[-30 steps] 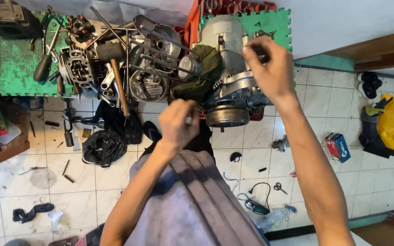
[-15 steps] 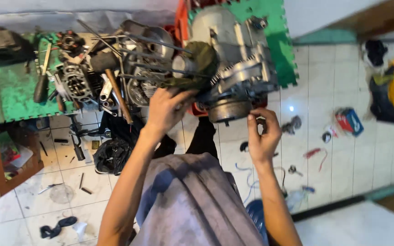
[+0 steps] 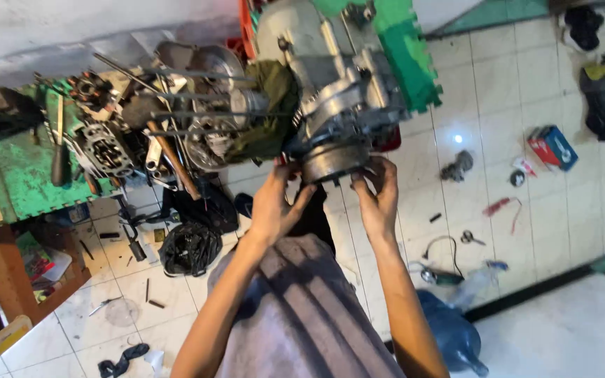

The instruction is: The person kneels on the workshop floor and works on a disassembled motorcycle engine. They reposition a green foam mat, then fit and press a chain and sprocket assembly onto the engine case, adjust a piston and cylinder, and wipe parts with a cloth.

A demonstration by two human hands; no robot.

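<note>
Hands flank the round metal drum (image 3: 334,159) on the near end of the engine (image 3: 330,84). Your left hand (image 3: 274,203) has fingers spread, tips touching the drum's left rim. Your right hand (image 3: 379,192) curls half-open against its right rim. Engine sits on the green mat (image 3: 404,49), an olive rag (image 3: 267,112) beside it.
</note>
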